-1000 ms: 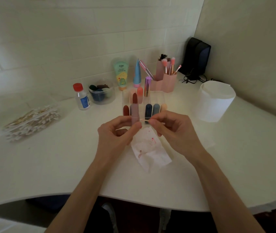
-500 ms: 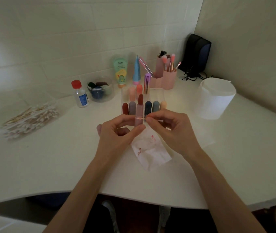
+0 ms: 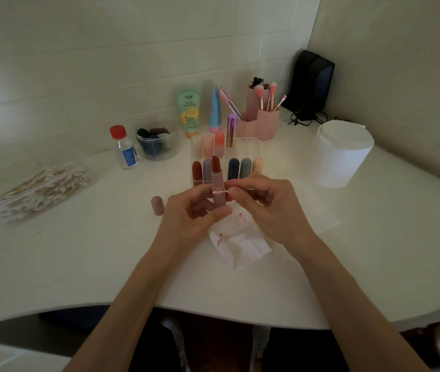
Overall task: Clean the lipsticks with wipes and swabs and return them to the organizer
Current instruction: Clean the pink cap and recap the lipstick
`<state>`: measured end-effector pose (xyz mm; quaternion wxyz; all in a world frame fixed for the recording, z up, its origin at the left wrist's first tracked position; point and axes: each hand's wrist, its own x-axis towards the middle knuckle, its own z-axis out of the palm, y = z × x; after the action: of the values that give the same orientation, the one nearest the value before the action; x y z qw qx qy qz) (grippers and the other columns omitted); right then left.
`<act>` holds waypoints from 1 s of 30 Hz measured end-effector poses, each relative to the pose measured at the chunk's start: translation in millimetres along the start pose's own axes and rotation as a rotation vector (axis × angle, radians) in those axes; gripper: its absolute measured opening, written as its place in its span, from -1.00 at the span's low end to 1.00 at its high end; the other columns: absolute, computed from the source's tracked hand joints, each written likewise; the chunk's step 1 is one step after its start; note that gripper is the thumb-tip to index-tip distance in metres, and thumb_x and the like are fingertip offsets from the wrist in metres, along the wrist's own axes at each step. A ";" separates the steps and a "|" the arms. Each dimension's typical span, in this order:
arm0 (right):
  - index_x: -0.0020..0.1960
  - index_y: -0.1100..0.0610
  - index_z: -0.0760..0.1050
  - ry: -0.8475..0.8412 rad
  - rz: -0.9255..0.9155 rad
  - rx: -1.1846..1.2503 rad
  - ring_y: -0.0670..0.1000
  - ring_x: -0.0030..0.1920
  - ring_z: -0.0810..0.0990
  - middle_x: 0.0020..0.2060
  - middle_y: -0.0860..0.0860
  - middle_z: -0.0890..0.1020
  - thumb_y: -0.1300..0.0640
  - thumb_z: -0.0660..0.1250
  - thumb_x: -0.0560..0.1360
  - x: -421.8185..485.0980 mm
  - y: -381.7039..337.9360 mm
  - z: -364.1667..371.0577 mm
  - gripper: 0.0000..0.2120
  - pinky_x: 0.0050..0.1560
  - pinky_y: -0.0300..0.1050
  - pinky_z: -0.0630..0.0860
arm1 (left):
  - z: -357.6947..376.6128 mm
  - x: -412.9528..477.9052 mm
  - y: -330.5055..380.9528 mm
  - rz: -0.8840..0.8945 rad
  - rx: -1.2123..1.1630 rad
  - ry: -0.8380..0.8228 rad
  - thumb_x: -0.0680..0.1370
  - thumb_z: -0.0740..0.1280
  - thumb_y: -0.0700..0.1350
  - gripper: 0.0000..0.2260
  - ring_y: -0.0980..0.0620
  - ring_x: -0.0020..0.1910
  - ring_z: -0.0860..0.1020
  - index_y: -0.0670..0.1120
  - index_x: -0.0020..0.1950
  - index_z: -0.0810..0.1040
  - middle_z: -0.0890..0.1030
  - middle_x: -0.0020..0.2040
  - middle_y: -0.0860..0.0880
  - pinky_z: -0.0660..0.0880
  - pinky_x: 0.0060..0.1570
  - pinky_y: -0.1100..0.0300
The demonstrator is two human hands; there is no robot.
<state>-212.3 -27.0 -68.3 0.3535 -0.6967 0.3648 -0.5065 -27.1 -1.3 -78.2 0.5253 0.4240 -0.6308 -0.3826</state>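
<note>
Since half a second ago the swab's tip has slid down to the collar of the tube, and the left hand (image 3: 189, 218) has shifted enough that the rounded dusty-pink plastic cap (image 3: 157, 205), then mostly hidden behind it, now lies in plain sight on the white table (image 3: 79, 251) just left of that hand. Upright above the stained white paper wipe (image 3: 240, 237) and in front of the clear acrylic organizer (image 3: 248, 151) stands the open pink-barrelled lipstick with its brick-red bullet (image 3: 217, 183). The left thumb and fingers are clamped round its lower barrel. The right hand (image 3: 267, 208) pinches the thin wooden cotton swab (image 3: 224, 191) between thumb and forefinger, its pink-tinged tip touching the tube just below the bullet. To my eye the tube is light, stiff and rather slick, so the low grip on the barrel suits it. The waxy bullet looks soft and easily dented or smeared, and is best left untouched by fingers. The swab's stick would probably bend under any real pressure.
</note>
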 end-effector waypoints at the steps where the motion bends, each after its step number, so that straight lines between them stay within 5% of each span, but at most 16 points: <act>1: 0.14 0.12 0.71 -0.004 -0.004 -0.004 0.26 -0.10 0.65 -0.11 0.13 0.71 0.22 0.44 0.57 -0.1 -0.6 0.6 -0.83 -0.06 0.33 0.55 | 0.0 -0.2 -0.9 -0.002 -0.005 0.014 0.50 0.48 -0.24 -0.72 0.09 -0.07 0.70 0.07 0.13 0.64 0.73 -0.03 0.10 0.57 -0.05 0.35; 10: 0.15 0.10 0.70 0.000 -0.030 -0.014 0.24 -0.19 0.57 -0.17 0.14 0.66 0.24 0.43 0.57 -2.0 -2.7 2.9 -0.82 -0.14 0.27 0.50 | -2.6 1.1 -3.9 0.036 0.034 -0.031 0.58 0.37 -0.26 -0.81 0.22 -0.29 0.58 -0.14 0.18 0.64 0.63 -0.28 0.17 0.43 -0.17 0.43; 17: 0.14 0.16 0.70 0.017 -0.029 -0.059 0.19 -0.15 0.62 -0.15 0.06 0.70 0.23 0.42 0.58 -2.3 -0.4 5.7 -0.84 -0.10 0.25 0.54 | -4.0 1.1 -2.7 0.011 -0.035 -0.020 0.51 0.40 -0.16 -0.63 0.10 -0.16 0.70 -0.08 0.32 0.54 0.73 -0.07 0.13 0.54 -0.12 0.38; 21: 0.13 0.09 0.70 0.002 -0.011 -0.045 0.19 -0.13 0.63 -0.15 0.06 0.70 0.22 0.41 0.59 -3.1 0.3 5.6 -0.84 -0.09 0.25 0.54 | -4.3 2.4 -5.7 -0.037 -0.169 0.038 0.47 0.44 -0.21 -0.71 -0.07 -0.20 0.71 -0.31 0.12 0.53 0.74 -0.08 -0.09 0.52 -0.24 0.38; 27: 0.13 0.10 0.70 0.013 -0.043 -0.071 0.18 -0.17 0.60 -0.16 0.10 0.68 0.21 0.42 0.58 -2.9 1.5 4.6 -0.84 -0.13 0.23 0.53 | -3.2 1.8 -3.1 -0.044 -0.128 0.034 0.38 0.50 -0.13 -0.67 0.01 -0.07 0.71 -0.15 0.11 0.58 0.74 -0.04 0.01 0.59 -0.04 0.30; 30: 0.13 0.13 0.71 -0.008 -0.066 -0.103 0.10 -0.21 0.57 -0.19 0.05 0.66 0.24 0.42 0.58 -3.6 2.2 6.5 -0.84 -0.17 0.10 0.54 | -5.0 3.1 -5.3 -0.021 -0.086 0.045 0.45 0.48 -0.16 -0.69 0.00 -0.18 0.70 -0.22 0.15 0.60 0.73 -0.07 -0.05 0.57 -0.13 0.32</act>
<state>-207.1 -24.1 -73.4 0.3019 -0.7277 0.3657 -0.4956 -21.8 -6.2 -81.2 0.5530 0.4162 -0.5973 -0.4053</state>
